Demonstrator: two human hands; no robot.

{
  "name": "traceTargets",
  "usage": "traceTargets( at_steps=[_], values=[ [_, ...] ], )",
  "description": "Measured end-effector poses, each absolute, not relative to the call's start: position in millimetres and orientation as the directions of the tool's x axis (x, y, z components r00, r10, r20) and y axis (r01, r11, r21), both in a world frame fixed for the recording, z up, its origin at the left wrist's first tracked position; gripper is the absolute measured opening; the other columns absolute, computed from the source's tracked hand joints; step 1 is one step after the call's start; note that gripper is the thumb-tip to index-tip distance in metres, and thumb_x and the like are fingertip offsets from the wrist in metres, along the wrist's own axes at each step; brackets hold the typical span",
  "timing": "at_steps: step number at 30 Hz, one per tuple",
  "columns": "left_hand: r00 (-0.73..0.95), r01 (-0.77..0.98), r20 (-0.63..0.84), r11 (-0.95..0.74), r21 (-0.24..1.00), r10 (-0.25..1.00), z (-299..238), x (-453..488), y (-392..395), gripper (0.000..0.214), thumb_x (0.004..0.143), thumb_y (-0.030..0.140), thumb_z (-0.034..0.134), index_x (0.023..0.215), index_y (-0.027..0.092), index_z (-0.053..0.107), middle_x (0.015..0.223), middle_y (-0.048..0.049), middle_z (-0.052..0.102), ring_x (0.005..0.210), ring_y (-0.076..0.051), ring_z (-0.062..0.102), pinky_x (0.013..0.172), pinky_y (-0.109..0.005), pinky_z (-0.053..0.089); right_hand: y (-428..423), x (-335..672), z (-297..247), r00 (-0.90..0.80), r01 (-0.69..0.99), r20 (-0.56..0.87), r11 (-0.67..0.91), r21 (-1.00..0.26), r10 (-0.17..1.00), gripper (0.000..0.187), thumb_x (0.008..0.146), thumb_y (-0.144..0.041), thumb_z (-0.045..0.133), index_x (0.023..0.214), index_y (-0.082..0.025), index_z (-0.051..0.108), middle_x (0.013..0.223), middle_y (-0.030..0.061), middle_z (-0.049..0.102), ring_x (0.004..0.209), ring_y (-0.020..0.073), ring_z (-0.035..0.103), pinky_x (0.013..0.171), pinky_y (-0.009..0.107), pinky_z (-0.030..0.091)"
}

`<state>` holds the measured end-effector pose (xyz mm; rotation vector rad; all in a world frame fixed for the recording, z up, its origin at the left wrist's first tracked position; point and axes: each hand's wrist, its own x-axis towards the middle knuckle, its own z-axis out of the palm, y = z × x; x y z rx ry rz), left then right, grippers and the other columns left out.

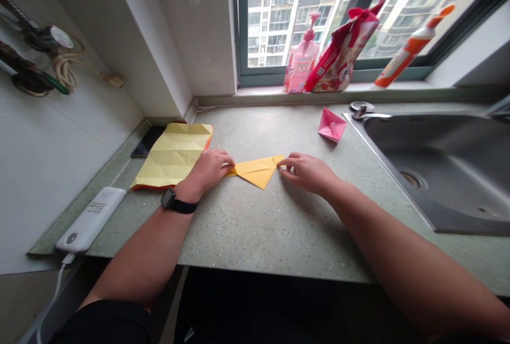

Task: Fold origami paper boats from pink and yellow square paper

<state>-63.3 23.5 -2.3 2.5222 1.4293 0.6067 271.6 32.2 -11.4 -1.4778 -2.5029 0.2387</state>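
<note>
A folded piece of yellow-orange origami paper (261, 171) lies on the counter, its point turned toward me and its long folded edge away from me. My left hand (211, 169), with a black watch on the wrist, pinches the paper's left end. At the paper's right corner, the fingers of my right hand (305, 172) close on the tip. Left of my left hand is a stack of creased paper sheets (171, 155), pale yellow on top with orange edges beneath. A folded pink paper piece (332, 125) sits farther back on the right.
A steel sink (438, 174) is set into the counter (255, 227) on the right. A white power bank (91, 219) with a cable lies front left, and a dark phone-like slab (148, 141) is partly under the sheets. A pump bottle (302, 62), red bag (342, 51) and orange-white bottle (410, 51) line the windowsill.
</note>
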Motion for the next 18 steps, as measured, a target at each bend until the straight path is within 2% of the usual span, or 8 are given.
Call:
traceTargets(
  at_steps=[3,6,10,14,18],
  values=[
    [0.501,0.727,0.218,-0.544,0.419,0.838,1,-53,15,0.016,0.099,0.013,0.071,0.097,0.021,0.084,0.103,-0.0057,0.082,0.093,-0.021,0.074,0.091,-0.035,0.058,28,267,-15,-0.480,0.818,0.201,0.518,-0.251,0.854,0.044,0.100,-0.031,0.068,0.143,-0.024,0.075,0.125,0.0122,0.077,0.106,0.0285,0.074,0.088,0.040,0.057],
    [0.500,0.695,0.192,-0.523,0.494,0.844,2,-43,7,0.017,0.101,0.013,0.070,0.103,0.021,0.085,0.104,-0.0054,0.084,0.092,-0.020,0.076,0.089,-0.033,0.058,20,260,-18,-0.600,0.708,0.273,0.658,-0.257,0.752,0.051,0.100,-0.029,0.070,0.150,-0.025,0.069,0.132,0.0133,0.075,0.116,0.0299,0.071,0.103,0.047,0.057],
    [0.483,0.643,0.141,-0.459,0.613,0.864,0,-33,0,0.023,0.101,0.016,0.072,0.119,0.022,0.083,0.102,-0.0042,0.085,0.089,-0.019,0.078,0.083,-0.031,0.059,10,250,-18,-0.719,0.584,0.274,0.769,-0.260,0.639,0.039,0.098,-0.026,0.073,0.137,-0.029,0.077,0.127,0.0107,0.077,0.114,0.0294,0.071,0.102,0.048,0.056],
    [0.491,0.604,0.117,-0.434,0.668,0.863,-1,-27,-4,0.029,0.100,0.015,0.072,0.126,0.023,0.081,0.103,-0.0036,0.085,0.088,-0.018,0.079,0.083,-0.030,0.060,7,246,-14,-0.738,0.588,0.213,0.765,-0.263,0.640,0.019,0.099,-0.025,0.074,0.116,-0.030,0.082,0.120,0.0075,0.081,0.110,0.0280,0.074,0.096,0.044,0.053],
    [0.526,0.603,0.110,-0.461,0.652,0.843,-3,-21,-6,0.029,0.101,0.016,0.071,0.127,0.022,0.081,0.106,-0.0049,0.085,0.091,-0.019,0.078,0.085,-0.031,0.060,9,246,-10,-0.736,0.604,0.167,0.747,-0.277,0.656,0.016,0.100,-0.023,0.072,0.112,-0.028,0.080,0.116,0.0062,0.082,0.105,0.0264,0.076,0.092,0.041,0.053]
  ],
)
